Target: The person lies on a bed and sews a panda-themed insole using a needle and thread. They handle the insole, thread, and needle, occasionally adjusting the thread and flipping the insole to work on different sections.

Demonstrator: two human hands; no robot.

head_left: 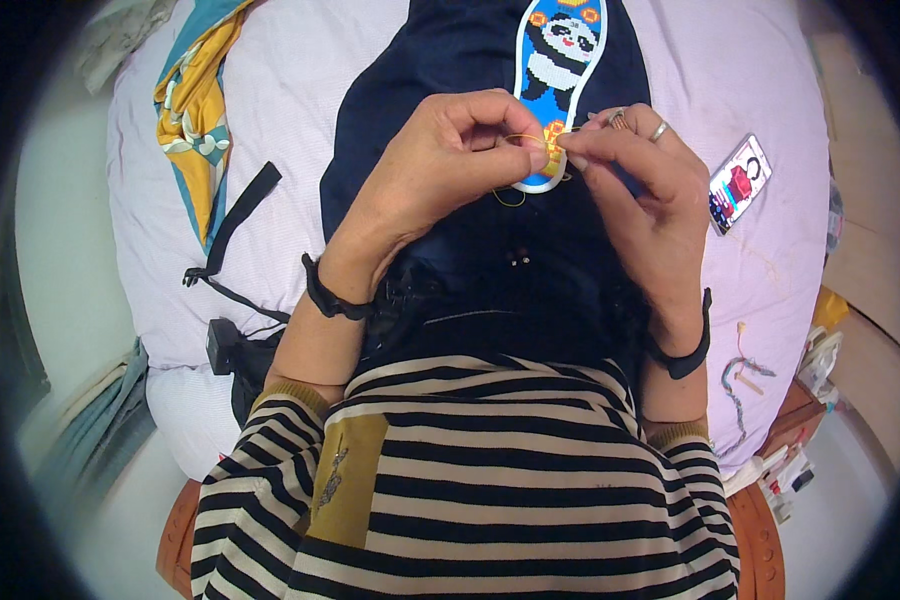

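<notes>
A shoe insole [560,70] with a white rim, a blue ground and a stitched panda lies lengthwise over my dark-clothed lap. Its near end carries yellow and orange stitching. My left hand [445,150] is closed at the insole's left edge, thumb and forefinger pinching a thin yellow thread [518,137]. From the right, my right hand [650,185] pinches at the stitched part, its fingertips nearly meeting the left ones. What those right fingertips hold is too small to make out; a needle is not visible. A loop of thread hangs under the insole's near end.
I sit on a bed with a pale lilac sheet [290,90]. A lit phone [740,183] lies to the right, with a twisted bundle of coloured thread [740,385] nearer. On the left are a yellow-and-teal scarf [195,120] and a black buckled strap [235,225].
</notes>
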